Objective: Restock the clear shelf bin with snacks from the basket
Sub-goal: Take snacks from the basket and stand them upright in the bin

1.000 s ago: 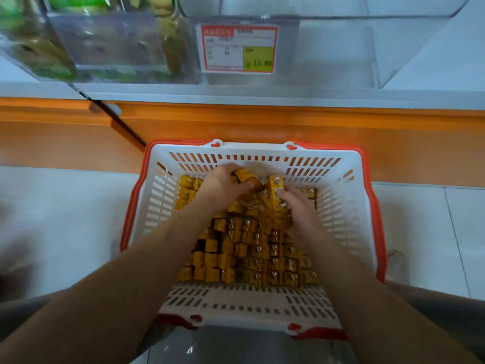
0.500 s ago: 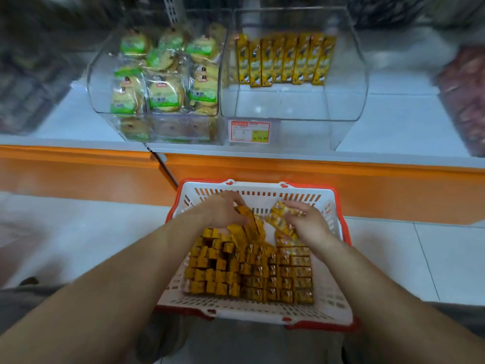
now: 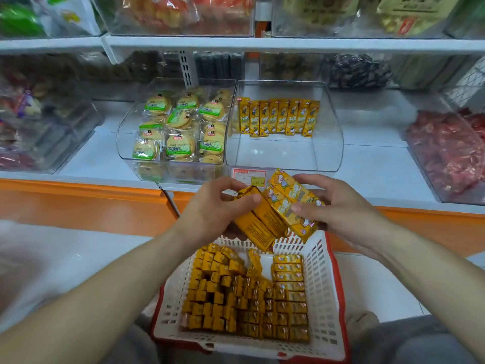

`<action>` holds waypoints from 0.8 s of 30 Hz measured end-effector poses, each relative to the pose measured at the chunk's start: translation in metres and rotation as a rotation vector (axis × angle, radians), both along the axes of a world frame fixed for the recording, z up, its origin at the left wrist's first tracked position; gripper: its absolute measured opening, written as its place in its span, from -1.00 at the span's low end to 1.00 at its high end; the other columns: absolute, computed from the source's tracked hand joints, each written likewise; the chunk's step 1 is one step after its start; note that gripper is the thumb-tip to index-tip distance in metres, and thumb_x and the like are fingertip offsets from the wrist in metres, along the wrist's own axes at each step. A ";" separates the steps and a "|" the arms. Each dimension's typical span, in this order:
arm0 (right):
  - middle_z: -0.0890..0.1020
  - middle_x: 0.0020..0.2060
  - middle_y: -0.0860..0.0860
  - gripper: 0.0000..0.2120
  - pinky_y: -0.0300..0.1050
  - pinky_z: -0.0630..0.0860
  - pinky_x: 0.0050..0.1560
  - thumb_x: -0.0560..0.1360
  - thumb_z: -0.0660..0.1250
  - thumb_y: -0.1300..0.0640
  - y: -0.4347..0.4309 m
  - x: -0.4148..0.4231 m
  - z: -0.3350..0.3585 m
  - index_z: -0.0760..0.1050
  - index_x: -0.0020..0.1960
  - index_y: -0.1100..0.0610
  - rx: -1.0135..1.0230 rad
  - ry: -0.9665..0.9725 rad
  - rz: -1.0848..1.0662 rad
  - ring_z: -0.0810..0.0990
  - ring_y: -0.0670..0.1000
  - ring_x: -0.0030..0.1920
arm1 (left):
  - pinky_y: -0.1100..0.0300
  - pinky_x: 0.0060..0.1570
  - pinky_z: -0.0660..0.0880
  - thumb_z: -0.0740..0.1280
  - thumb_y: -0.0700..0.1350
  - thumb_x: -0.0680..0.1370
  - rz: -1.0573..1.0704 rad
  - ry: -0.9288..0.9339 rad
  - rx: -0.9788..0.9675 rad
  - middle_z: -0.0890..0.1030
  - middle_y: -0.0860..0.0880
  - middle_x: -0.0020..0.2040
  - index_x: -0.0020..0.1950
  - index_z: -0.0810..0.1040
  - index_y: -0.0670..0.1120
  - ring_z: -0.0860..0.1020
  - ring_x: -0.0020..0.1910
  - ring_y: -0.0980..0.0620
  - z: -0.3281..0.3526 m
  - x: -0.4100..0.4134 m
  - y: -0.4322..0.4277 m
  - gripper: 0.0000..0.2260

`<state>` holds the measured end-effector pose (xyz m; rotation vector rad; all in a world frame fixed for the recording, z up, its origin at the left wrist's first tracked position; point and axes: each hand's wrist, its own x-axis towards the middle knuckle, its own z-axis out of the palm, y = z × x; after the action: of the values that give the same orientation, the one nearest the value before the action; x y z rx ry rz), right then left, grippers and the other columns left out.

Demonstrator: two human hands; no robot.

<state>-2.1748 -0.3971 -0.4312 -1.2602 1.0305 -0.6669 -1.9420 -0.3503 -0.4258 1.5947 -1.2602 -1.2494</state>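
Both hands have come up out of the white plastic basket with the red rim (image 3: pixel 325 298) since half a second ago and now hang above its far edge, each loaded. Left hand (image 3: pixel 210 208) is clamped on a bundle of yellow foil-wrapped snack bars (image 3: pixel 258 223) shown back-side up, thumb across the top. Right hand (image 3: pixel 338 208) is clamped on a second bundle of the same bars (image 3: pixel 290 203), printed faces up, fingers spread over them. The two bundles touch where they meet between the hands.

Compared with a second ago, when the hands were down among the packs, the grab looks finished and the carry to the shelf has begun. The clear acrylic shelf bin (image 3: pixel 284 156) sits just beyond the hands, with only a single row of upright yellow bars (image 3: pixel 278 118) against its back wall and a bare floor in front, so plenty of restocking remains. Many bars are left in the basket.

How many bars each hand holds cannot be counted; fingers cover the stacks. The red-and-white price tag (image 3: pixel 249 177) is partly hidden behind the bundles and its print is too small to read. To the left, the neighbouring bin of green-labelled round biscuits (image 3: pixel 181 130) is full. Far shelves and the side bins are blurred.
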 end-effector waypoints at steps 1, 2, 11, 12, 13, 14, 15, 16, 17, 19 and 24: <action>0.74 -0.02 0.08 -0.53 -0.01 0.65 -0.05 0.42 0.50 0.28 -0.002 0.001 -0.001 0.54 0.27 0.02 0.014 0.013 0.018 0.73 0.12 -0.05 | 0.17 -0.50 0.58 0.48 0.09 0.52 0.030 -0.024 -0.033 0.72 -0.06 -0.32 0.11 0.55 -0.02 0.67 -0.46 -0.08 -0.002 -0.002 0.000 -0.72; 0.73 -0.01 0.09 -0.56 0.00 0.64 -0.02 0.42 0.49 0.30 -0.003 0.003 -0.002 0.55 0.26 0.07 0.028 0.024 0.041 0.73 0.12 -0.03 | 0.17 -0.50 0.57 0.48 0.12 0.50 0.071 -0.046 -0.064 0.71 -0.07 -0.32 0.10 0.57 0.00 0.65 -0.47 -0.05 -0.006 -0.004 -0.001 -0.71; 0.72 0.02 0.10 -0.67 0.20 0.64 0.01 0.49 0.46 0.16 -0.017 0.043 -0.022 0.55 0.23 0.06 0.163 -0.136 -0.044 0.71 0.15 0.03 | 0.10 -0.28 0.63 0.46 0.22 0.43 0.318 0.079 -0.134 0.64 0.03 -0.26 0.00 0.60 0.05 0.66 -0.25 0.05 -0.019 -0.014 -0.028 -0.70; 0.72 0.04 0.10 -0.58 0.21 0.63 0.06 0.42 0.52 0.10 -0.018 0.046 -0.023 0.54 0.25 0.07 0.148 -0.137 -0.033 0.71 0.16 0.05 | 0.05 -0.21 0.65 0.46 0.21 0.46 0.333 0.095 -0.128 0.67 0.02 -0.24 -0.01 0.62 0.03 0.68 -0.22 0.02 -0.019 -0.014 -0.031 -0.72; 0.72 0.05 0.11 -0.48 0.23 0.61 0.10 0.33 0.57 0.06 -0.020 0.048 -0.024 0.53 0.25 0.09 0.131 -0.131 -0.023 0.70 0.16 0.06 | 0.00 -0.15 0.66 0.47 0.18 0.49 0.345 0.118 -0.115 0.69 -0.01 -0.22 -0.02 0.63 0.01 0.70 -0.19 0.00 -0.020 -0.014 -0.034 -0.74; 0.72 0.04 0.12 -0.41 0.24 0.60 0.14 0.25 0.60 0.06 -0.021 0.049 -0.025 0.53 0.24 0.11 0.116 -0.122 -0.020 0.71 0.17 0.06 | -0.03 -0.13 0.68 0.47 0.15 0.51 0.351 0.147 -0.095 0.71 -0.03 -0.20 -0.02 0.65 -0.01 0.71 -0.18 0.00 -0.020 -0.015 -0.036 -0.75; 0.72 0.02 0.13 -0.40 0.25 0.59 0.15 0.22 0.61 0.10 -0.023 0.051 -0.027 0.54 0.23 0.14 0.102 -0.122 -0.023 0.71 0.18 0.04 | -0.06 -0.12 0.69 0.46 0.13 0.53 0.350 0.178 -0.072 0.73 -0.04 -0.18 0.00 0.66 -0.04 0.72 -0.17 0.00 -0.019 -0.016 -0.038 -0.75; 0.72 0.01 0.14 -0.43 0.26 0.58 0.16 0.23 0.62 0.15 -0.024 0.053 -0.028 0.56 0.20 0.16 0.094 -0.129 -0.030 0.71 0.19 0.03 | -0.08 -0.11 0.70 0.46 0.12 0.54 0.348 0.209 -0.048 0.75 -0.05 -0.15 0.02 0.67 -0.06 0.73 -0.16 -0.02 -0.019 -0.017 -0.040 -0.75; 0.73 0.00 0.15 -0.48 0.26 0.58 0.16 0.26 0.61 0.19 -0.025 0.054 -0.029 0.57 0.19 0.17 0.089 -0.137 -0.035 0.71 0.20 0.02 | -0.10 -0.09 0.70 0.46 0.11 0.55 0.349 0.232 -0.028 0.75 -0.07 -0.13 0.04 0.67 -0.08 0.74 -0.14 -0.06 -0.019 -0.018 -0.041 -0.74; 0.73 -0.01 0.16 -0.48 0.26 0.58 0.17 0.24 0.62 0.17 -0.027 0.056 -0.030 0.59 0.17 0.19 0.088 -0.152 -0.040 0.72 0.20 0.01 | -0.17 -0.03 0.69 0.45 0.11 0.55 0.356 0.238 0.002 0.75 -0.12 -0.10 0.03 0.67 -0.09 0.74 -0.12 -0.12 -0.019 -0.017 -0.044 -0.73; 0.73 0.00 0.12 -0.47 0.22 0.57 0.19 0.23 0.67 0.13 -0.029 0.057 -0.030 0.61 0.16 0.15 0.065 -0.157 -0.047 0.72 0.17 0.02 | -0.22 0.00 0.66 0.40 0.21 0.55 0.326 0.067 -0.016 0.73 -0.18 -0.08 0.03 0.66 -0.06 0.72 -0.12 -0.15 -0.015 -0.013 -0.049 -0.66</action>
<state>-2.1175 -0.4260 -0.4608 -1.1120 0.9472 -0.7504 -1.9547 -0.3992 -0.4409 1.6543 -0.9206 -1.0734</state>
